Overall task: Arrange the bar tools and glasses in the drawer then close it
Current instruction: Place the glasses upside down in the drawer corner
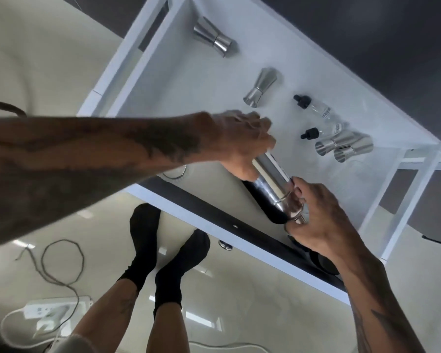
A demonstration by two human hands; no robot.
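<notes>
A steel cocktail shaker (271, 178) lies tilted over the near part of the open white drawer (163, 98). My left hand (239, 138) grips its body and my right hand (313, 220) grips its cap end. Inside the drawer one steel jigger (213, 38) lies at the far end and another jigger (261, 87) lies closer. Two jiggers (344, 147) rest side by side at the right. Two small dropper bottles (313, 108) with black caps lie between them. A strainer's coiled edge (175, 173) shows under my left forearm.
The drawer's dark front panel (214, 212) with a metal knob (225, 244) faces me. My feet in black socks (163, 258) stand on the glossy floor below. A white power strip (54, 309) and loose cables lie at the lower left. White drawer rails (405, 189) extend at the right.
</notes>
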